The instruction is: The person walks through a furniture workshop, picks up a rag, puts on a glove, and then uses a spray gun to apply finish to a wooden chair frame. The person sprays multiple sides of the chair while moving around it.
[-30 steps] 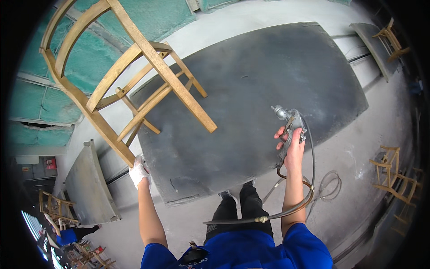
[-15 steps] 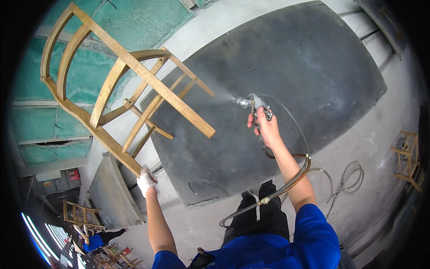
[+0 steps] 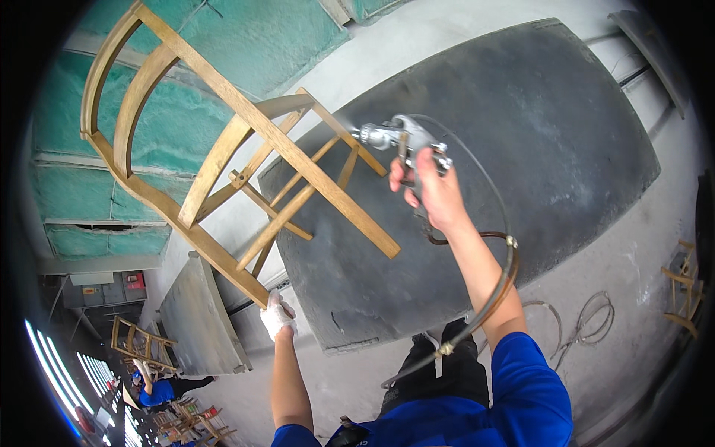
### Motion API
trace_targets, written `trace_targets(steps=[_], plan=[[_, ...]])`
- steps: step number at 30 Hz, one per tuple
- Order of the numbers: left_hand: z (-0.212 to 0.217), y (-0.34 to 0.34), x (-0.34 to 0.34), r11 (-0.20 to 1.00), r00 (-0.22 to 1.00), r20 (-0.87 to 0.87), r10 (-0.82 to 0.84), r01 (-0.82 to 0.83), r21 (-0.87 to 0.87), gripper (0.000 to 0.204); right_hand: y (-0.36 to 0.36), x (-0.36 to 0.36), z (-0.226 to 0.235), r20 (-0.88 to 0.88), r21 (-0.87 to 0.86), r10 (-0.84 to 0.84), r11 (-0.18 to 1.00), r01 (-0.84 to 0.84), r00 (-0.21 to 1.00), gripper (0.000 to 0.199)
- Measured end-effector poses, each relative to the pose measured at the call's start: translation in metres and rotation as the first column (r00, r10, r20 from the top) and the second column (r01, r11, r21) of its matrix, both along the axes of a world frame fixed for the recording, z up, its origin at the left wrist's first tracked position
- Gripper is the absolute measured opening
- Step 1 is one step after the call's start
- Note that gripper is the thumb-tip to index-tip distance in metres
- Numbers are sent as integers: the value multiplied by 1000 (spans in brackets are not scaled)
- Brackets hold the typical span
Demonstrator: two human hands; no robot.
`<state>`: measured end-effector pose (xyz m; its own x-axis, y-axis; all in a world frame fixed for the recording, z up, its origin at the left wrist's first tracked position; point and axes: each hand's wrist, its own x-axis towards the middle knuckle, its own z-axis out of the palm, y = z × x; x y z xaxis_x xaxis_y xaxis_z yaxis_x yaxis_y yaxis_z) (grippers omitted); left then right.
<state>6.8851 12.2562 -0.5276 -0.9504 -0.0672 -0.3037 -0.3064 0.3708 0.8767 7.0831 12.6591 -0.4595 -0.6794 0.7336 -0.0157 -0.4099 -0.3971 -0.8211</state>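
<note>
While my gloved left hand [image 3: 277, 316] clamps one chair [image 3: 223, 160] leg, holding it tilted overhead, my right hand [image 3: 432, 192] is wrapped round the spray gun [image 3: 398, 138], nozzle pointing left at its rungs.

A large dark grey panel [image 3: 521, 149] lay flat over a pale concrete floor [image 3: 640, 313], its surface dusty and mottled. Teal-green padded wall sections [image 3: 246, 37] stood behind it, with a smaller grey board [image 3: 197, 320] leaning nearby and loops of hose [image 3: 588, 320] on the floor. At the lower left, bright strips of window light [image 3: 97, 380] showed beside unfinished wooden chair frames [image 3: 141, 346] and a crouching person in blue [image 3: 160, 391].
</note>
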Motion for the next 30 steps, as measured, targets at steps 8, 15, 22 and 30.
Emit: trace_targets(steps=[8, 15, 22, 30], plan=[[-6, 6, -1, 999, 999, 10, 35, -35, 15, 24, 29, -81, -34, 133, -90, -94, 990, 106, 987, 47], [-8, 7, -5, 999, 999, 33, 38, -38, 8, 25, 48, -115, -45, 251, -115, -113, 983, 145, 961, 41], [-4, 1, -7, 996, 995, 54, -79, 76, 52, 25, 34, -63, -84, 452, -116, -123, 974, 195, 884, 41], [-2, -16, -17, 986, 976, 146, -160, 150, 77, 19, -40, 24, -130, 616, -86, -153, 962, 259, 772, 40]])
